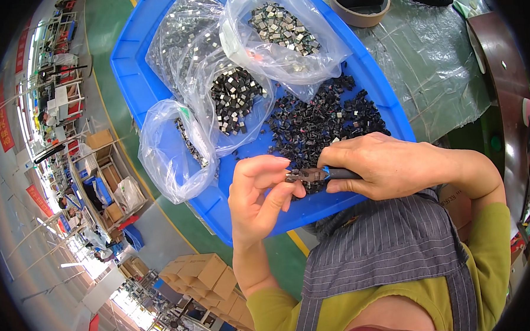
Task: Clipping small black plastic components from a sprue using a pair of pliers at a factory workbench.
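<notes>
My right hand is wrapped round a pair of cutting pliers with dark handles and a bit of blue near the joint. Their jaws point left, toward the fingertips of my left hand. Those fingertips are pinched around a small black part, partly hidden, right at the jaws. Both hands are above the near side of a blue plastic tub. Beneath and beyond them lies a loose heap of small black plastic pieces.
Clear plastic bags of small metal-and-black parts stand in the tub: one at the back, one in the middle, one at the left. Plastic sheeting and a round container are beyond. Cardboard boxes are stacked at the lower left.
</notes>
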A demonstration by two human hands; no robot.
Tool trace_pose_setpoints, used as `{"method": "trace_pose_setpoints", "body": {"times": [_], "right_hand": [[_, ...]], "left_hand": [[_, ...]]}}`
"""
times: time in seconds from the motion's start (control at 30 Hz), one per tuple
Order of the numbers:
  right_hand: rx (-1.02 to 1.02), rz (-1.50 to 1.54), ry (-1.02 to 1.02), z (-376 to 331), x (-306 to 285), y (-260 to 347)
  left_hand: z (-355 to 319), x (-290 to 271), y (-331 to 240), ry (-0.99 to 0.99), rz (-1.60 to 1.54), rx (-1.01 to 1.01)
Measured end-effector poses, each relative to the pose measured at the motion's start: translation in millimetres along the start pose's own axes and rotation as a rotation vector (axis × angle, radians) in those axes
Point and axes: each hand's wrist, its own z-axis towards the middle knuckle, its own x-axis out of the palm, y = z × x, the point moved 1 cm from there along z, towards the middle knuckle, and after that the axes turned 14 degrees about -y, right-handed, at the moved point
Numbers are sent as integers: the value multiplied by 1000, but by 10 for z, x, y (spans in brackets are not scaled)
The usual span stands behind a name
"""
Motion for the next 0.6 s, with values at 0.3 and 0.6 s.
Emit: {"method": "trace_pose_setpoints", "body": {"times": [0.3,0.6], "right_hand": [[-19,-44,25,-8,32,-30],[-5,-75,-114,-13,37,-26]], "left_hand": [[22,-38,3,41,81,-39],[47,35,38,-35,270,-12]]}}
